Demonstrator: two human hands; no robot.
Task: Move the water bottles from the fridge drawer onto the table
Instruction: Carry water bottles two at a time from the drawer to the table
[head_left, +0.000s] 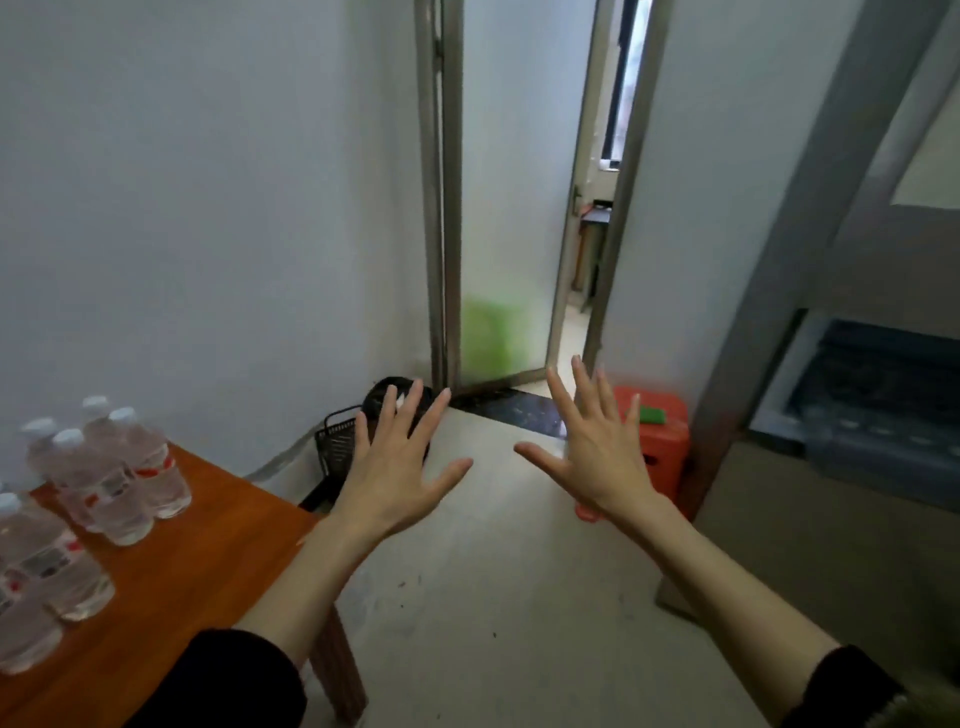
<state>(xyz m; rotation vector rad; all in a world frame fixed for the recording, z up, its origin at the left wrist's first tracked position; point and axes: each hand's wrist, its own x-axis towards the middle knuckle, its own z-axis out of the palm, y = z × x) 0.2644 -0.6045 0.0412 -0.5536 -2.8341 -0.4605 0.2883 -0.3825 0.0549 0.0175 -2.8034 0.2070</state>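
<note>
Bare skin, both grips spread wide: left hand (400, 470) and right hand (597, 449) held out in mid-air, palms down, fingers straight and splayed, holding nothing, touching nothing. Black sleeves (234, 675) pushed up the forearms. The hands hang over a pale floor (493, 597), apart from each other and from the bottles.

Water bottles (104, 483) stand upright on the worktop (197, 561), an orange-brown wooden one at lower left. One cluster of clear bottles with white caps and red-marked labels sits near its far edge; more bottles (36, 577) stand at the frame's left edge, closer to the camera. Exact count hard to tell, blurred.

Fridge (810, 291) on the right, grey; its drawer (878, 400) is pulled open, contents too dark and blurred to read.

Room: plain white wall (208, 208) behind the worktop, a doorway (519, 208) with grey metal frame straight ahead, a green blur low behind its frosted panel. A black wire basket (337, 441) and a dark round thing on the floor by the wall, partly behind the left hand. A red plastic stool (660, 441) beside the fridge, partly behind the right hand, a small green item (652, 414) on top.
</note>
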